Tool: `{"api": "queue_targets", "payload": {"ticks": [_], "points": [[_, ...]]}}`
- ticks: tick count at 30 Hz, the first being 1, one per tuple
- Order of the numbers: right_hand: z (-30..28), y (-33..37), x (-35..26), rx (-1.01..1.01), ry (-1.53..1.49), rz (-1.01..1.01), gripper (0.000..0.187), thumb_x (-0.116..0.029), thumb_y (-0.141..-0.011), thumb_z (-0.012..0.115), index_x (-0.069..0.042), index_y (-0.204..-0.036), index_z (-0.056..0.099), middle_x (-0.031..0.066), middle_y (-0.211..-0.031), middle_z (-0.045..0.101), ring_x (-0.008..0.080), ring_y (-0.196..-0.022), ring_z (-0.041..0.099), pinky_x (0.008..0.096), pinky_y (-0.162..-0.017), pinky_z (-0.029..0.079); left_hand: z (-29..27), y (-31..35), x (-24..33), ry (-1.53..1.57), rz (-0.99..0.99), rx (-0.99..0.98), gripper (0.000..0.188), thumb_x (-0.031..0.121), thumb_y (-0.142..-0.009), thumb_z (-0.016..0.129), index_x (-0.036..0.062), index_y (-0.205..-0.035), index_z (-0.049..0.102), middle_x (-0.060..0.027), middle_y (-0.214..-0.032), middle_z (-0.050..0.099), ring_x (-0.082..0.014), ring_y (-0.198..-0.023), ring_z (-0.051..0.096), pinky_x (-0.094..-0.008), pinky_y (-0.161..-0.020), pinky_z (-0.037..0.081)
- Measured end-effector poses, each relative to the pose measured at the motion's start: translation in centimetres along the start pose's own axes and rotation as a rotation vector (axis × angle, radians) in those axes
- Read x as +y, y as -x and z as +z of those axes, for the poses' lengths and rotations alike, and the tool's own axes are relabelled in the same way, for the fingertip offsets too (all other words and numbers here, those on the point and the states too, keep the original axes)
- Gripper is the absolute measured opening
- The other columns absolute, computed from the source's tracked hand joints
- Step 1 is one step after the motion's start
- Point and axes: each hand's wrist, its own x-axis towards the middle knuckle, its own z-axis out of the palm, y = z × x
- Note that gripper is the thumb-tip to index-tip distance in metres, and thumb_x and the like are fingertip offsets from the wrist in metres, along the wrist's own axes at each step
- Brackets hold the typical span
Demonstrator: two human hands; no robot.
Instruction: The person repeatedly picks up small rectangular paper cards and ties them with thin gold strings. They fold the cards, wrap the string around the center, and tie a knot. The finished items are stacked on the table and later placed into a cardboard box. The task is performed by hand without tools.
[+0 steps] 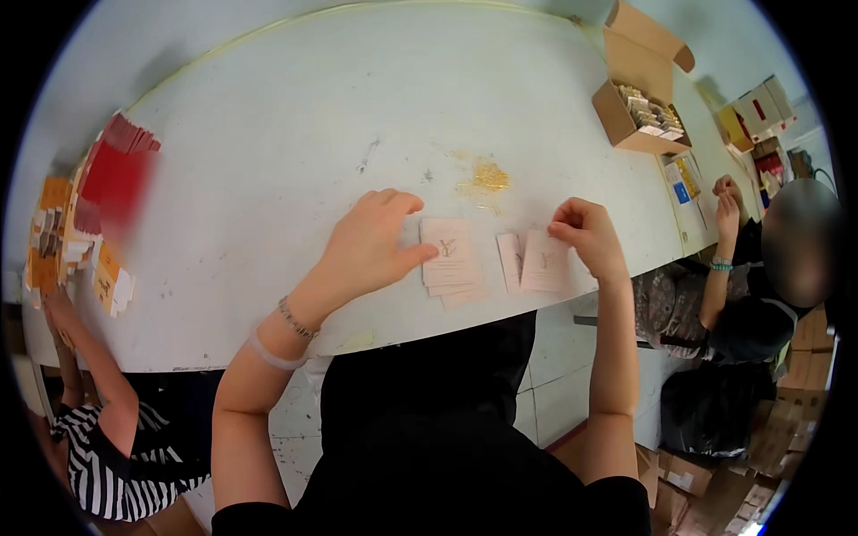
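A small stack of pale pink cards [454, 255] with a printed motif lies near the table's front edge, its lower cards fanned out. Over the left side of this stack is my left hand [375, 246], fingers apart and curved, the thumb tip on the top card. To the right lie two more pale cards, one partly under the other. My right hand [585, 234] pinches the upper corner of the rightmost card [542, 262]. Beyond the cards is a loose heap of tiny gold pieces [489, 176], too small to make out.
At the far right stands an open cardboard box [639, 116] filled with small packets. Red folders or envelopes [112, 179] and orange-white packages [109, 275] are piled at the left. Co-workers sit on both sides, their hands at the table. Brown cartons [795, 420] stand at lower right.
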Motion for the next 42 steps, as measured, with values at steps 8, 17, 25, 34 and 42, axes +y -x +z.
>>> {"api": "queue_targets", "payload": {"ticks": [8,17,25,34,42], "points": [[4.0,0.2,1.0,0.225,0.277,-0.148,0.013,-0.001,-0.075,0.071,0.002,-0.086,0.065,0.0097,-0.083,0.062,0.0206,-0.075,0.061,0.0311,-0.067,0.050,2.5,-1.8,-1.0,0.016,-0.136,-0.170,0.041,0.019,-0.064,0.080,0.0031,-0.094,0.057,-0.0112,-0.093,0.056,-0.0286,-0.096,0.052,-0.0374,-0.078,0.047],[7.3,-3.4,-2.5,0.047,0.423,-0.197,0.017,-0.004,-0.076,0.069,-0.002,-0.093,0.065,0.0100,-0.091,0.059,0.0255,-0.084,0.059,0.0347,-0.074,0.048,2.3,-2.4,-1.8,0.335,-0.246,-0.154,0.026,0.010,-0.071,0.075,0.0007,-0.090,0.059,-0.0106,-0.074,0.063,-0.0201,-0.063,0.060,-0.0319,-0.059,0.047],[6.7,-4.7,-2.7,-0.103,0.206,-0.061,0.010,0.001,-0.076,0.068,-0.001,-0.083,0.060,0.0054,-0.077,0.061,0.0136,-0.070,0.056,0.0272,-0.065,0.046,1.4,-1.5,-1.0,0.494,-0.248,-0.003,0.025,0.000,-0.078,0.067,0.0032,-0.102,0.063,-0.0100,-0.085,0.067,-0.0122,-0.068,0.062,-0.0258,-0.059,0.048],[9.6,-2.4,-8.1,-0.299,-0.700,0.088,0.006,-0.002,-0.082,0.069,0.000,-0.085,0.064,0.0043,-0.078,0.064,0.0117,-0.070,0.060,0.0258,-0.064,0.048,2.1,-0.9,-0.5,0.157,0.175,0.470,0.009,0.001,-0.075,0.067,0.0056,-0.083,0.068,-0.0099,-0.090,0.065,-0.0173,-0.063,0.060,-0.0267,-0.053,0.047],[12.3,-1.3,-9.4,-0.192,-0.514,-0.112,0.005,-0.004,-0.088,0.063,0.000,-0.086,0.061,0.0032,-0.079,0.064,0.0071,-0.068,0.056,0.0224,-0.061,0.046,0.2,-0.3,-0.8,-0.128,0.306,0.508,0.012,-0.001,-0.073,0.071,0.0053,-0.082,0.068,-0.0087,-0.088,0.063,-0.0207,-0.072,0.061,-0.0285,-0.053,0.048]]}}
